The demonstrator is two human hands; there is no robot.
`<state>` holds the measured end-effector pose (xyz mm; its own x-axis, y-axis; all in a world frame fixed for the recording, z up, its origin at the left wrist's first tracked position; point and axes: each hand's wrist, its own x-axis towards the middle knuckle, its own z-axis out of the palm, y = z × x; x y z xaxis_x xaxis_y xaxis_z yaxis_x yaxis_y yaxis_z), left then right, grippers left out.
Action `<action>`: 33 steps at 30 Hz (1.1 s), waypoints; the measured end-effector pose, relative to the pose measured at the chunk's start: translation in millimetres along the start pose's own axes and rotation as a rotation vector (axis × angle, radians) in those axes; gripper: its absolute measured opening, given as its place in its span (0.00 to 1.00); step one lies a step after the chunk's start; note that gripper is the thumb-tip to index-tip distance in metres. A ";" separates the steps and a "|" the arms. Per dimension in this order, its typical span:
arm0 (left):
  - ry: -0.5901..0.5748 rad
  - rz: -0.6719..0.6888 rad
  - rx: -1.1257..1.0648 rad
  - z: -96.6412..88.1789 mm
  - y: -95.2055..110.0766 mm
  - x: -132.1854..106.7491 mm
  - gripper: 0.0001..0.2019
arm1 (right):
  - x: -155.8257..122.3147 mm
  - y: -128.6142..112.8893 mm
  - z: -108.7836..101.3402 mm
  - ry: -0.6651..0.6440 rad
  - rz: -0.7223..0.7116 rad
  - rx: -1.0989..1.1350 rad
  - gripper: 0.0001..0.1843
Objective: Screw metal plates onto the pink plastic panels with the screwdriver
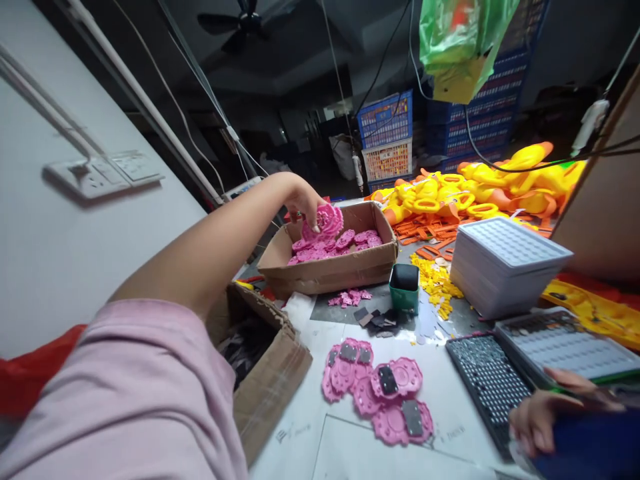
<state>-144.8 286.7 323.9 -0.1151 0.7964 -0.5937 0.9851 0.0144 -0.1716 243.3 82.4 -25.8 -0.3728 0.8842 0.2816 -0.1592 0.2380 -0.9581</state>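
My left hand (303,203) reaches over a cardboard box (330,273), its fingers closed on a pink plastic shell (327,221) with a scalloped edge. More pink shells (363,238) lie loose inside the box. At the lower right edge is my right hand (537,420), its fingers bent around a blurred dark blue thing (590,443) that I cannot make out. That hand is beside a black tray of small metal parts (487,380). Several pink shells (395,423) with grey or black rectangular pieces on them lie overlapping on the white sheet before me.
An open carton (275,387) stands below my left arm. Behind the sheet are dark flat pieces (383,321), a green cup (404,288) and small yellow parts (435,280). A stack of white trays (505,267) and yellow duck-like toys (450,193) stand farther right. Cables hang overhead.
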 end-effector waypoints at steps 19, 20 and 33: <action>-1.158 0.680 -0.262 290.7 143.8 -36.4 0.19 | 24.1 -77.4 27.5 0.142 -0.155 0.410 0.40; -1.162 0.671 -0.275 297.7 144.8 -36.2 0.20 | 25.1 -78.4 27.5 0.168 -0.165 0.414 0.40; -0.671 0.461 -0.241 308.8 157.3 -70.2 0.19 | 28.5 -78.8 32.7 0.203 -0.252 0.457 0.34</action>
<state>-21.3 46.4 95.8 0.3277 0.2284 -0.9167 0.9438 -0.0345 0.3288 215.4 75.7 59.4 -0.0958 0.8930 0.4397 -0.6174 0.2932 -0.7300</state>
